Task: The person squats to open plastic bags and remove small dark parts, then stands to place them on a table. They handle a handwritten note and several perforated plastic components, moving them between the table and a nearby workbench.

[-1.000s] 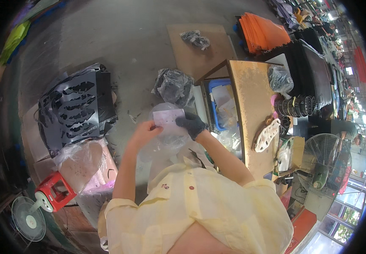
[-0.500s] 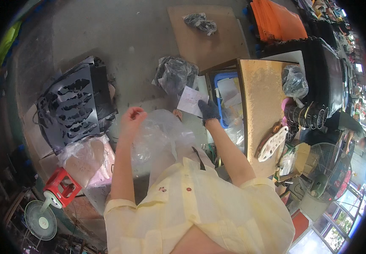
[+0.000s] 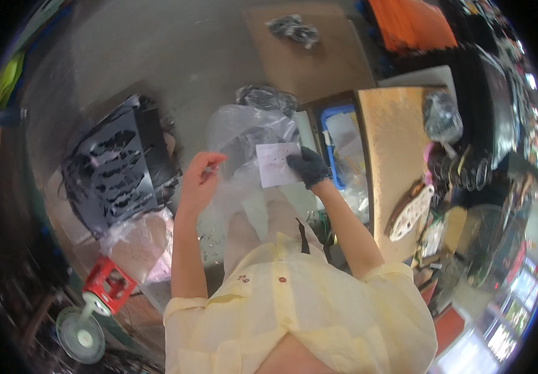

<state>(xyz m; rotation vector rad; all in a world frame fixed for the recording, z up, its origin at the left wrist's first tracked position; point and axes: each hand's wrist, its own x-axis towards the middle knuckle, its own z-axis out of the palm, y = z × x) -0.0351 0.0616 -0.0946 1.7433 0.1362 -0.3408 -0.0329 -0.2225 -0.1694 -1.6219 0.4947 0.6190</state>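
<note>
A dark glove covers my right hand (image 3: 308, 168), which is closed on the edge of a white paper slip (image 3: 277, 165) with faint printing. My bare left hand (image 3: 201, 179) is at the left, its fingers curled in a pinch at the edge of a large clear plastic bag (image 3: 234, 134). The bag spreads out, loose and see-through, between my hands and beyond the slip. Its exact edge at my left fingertips is blurred. Just past it is a dark bundle in plastic (image 3: 267, 98) on the floor.
At the left lies a stack of black cut sheets (image 3: 110, 159), with pinkish plastic wrapping (image 3: 141, 240) nearer me. A red stool (image 3: 108, 285) and a fan (image 3: 80, 335) stand lower left. On the right are a blue tray (image 3: 327, 140) and a worn wooden board (image 3: 396, 162). Cardboard (image 3: 309, 59) lies ahead.
The clear bag has swung away from my body and spread forward over the dark bundle. My right hand has turned the slip more upright; my left fingers have shifted slightly right.
</note>
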